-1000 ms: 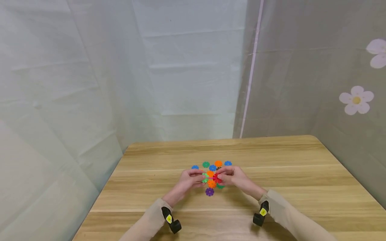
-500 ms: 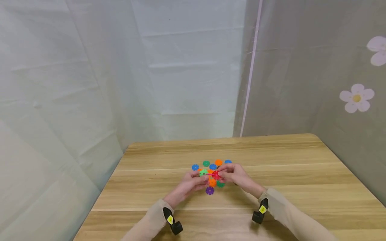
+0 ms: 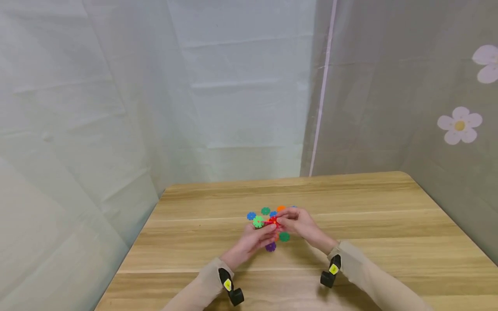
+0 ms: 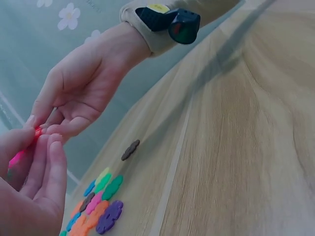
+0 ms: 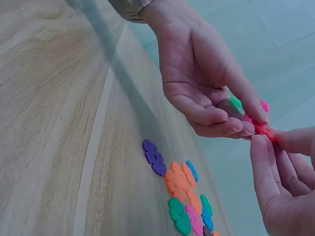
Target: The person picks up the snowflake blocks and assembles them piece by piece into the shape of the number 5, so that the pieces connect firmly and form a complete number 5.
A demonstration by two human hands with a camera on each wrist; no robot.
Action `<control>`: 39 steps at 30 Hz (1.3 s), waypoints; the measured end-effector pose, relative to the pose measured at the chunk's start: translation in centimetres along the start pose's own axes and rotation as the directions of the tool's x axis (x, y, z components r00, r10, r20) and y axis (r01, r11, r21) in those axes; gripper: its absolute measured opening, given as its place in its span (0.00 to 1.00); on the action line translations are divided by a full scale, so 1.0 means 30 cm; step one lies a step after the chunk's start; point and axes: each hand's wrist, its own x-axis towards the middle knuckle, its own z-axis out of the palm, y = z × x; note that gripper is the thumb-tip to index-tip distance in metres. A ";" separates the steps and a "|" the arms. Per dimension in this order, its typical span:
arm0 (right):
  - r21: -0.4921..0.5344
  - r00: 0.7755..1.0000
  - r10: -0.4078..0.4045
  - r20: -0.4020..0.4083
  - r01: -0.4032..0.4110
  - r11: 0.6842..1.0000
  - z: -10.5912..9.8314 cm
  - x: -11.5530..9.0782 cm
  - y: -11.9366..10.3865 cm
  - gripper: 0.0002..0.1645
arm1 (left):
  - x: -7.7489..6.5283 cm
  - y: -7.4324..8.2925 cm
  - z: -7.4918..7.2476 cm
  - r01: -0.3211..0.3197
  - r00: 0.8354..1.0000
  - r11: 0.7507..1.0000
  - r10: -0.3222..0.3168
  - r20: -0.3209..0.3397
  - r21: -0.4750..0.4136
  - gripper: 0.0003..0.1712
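Observation:
Both hands hold a small joined chain of plastic notched, flower-shaped discs above the table. The red disc (image 3: 274,221) is pinched by my left hand (image 3: 253,242) and my right hand (image 3: 301,225), whose fingertips nearly meet. A pink disc (image 5: 265,104), seen edge-on in the head view, links it to the light green disc (image 3: 258,221), which sticks out beyond my left fingers. Loose discs lie below the hands, including a purple disc (image 5: 154,157), orange discs (image 5: 176,182) and a dark green disc (image 3: 284,236). Fingers hide part of the red disc.
More loose discs, such as a blue disc (image 3: 251,215) and a green disc (image 3: 266,211), lie behind the hands. A dark brown disc (image 4: 130,150) sits apart from the cluster on the wooden table (image 3: 186,242). Pale curtains (image 3: 249,108) hang behind the table.
My left fingers have shifted from the light green disc to the red disc, moving right toward my right hand. The light green disc has moved slightly left and away; the right hand shifted slightly left.

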 end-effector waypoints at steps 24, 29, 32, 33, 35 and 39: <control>-0.108 0.998 0.039 0.048 -0.034 0.994 -0.121 -0.009 0.032 0.20 | -0.010 -0.003 -0.055 -0.019 0.996 1.000 0.017 -0.093 -0.022 0.05; -0.216 0.998 0.028 0.048 -0.017 0.976 -0.142 -0.014 0.040 0.18 | -0.010 -0.009 -0.061 -0.014 0.996 0.999 0.011 -0.090 -0.039 0.04; -0.319 0.999 0.008 0.038 0.005 0.948 -0.155 -0.017 0.042 0.15 | -0.009 -0.011 -0.062 -0.017 0.996 0.999 0.012 -0.090 -0.051 0.04; -0.356 0.999 -0.001 0.035 0.013 0.934 -0.159 -0.018 0.042 0.14 | -0.009 -0.012 -0.062 -0.019 0.996 0.998 0.014 -0.088 -0.052 0.04; -0.427 0.999 -0.019 0.033 0.031 0.904 -0.166 -0.020 0.041 0.11 | -0.009 -0.012 -0.063 -0.018 0.996 0.998 0.012 -0.089 -0.059 0.05; -0.546 0.999 -0.041 0.036 0.054 0.836 -0.178 -0.029 0.043 0.09 | -0.011 -0.010 -0.065 -0.012 0.996 0.998 0.007 -0.085 -0.058 0.06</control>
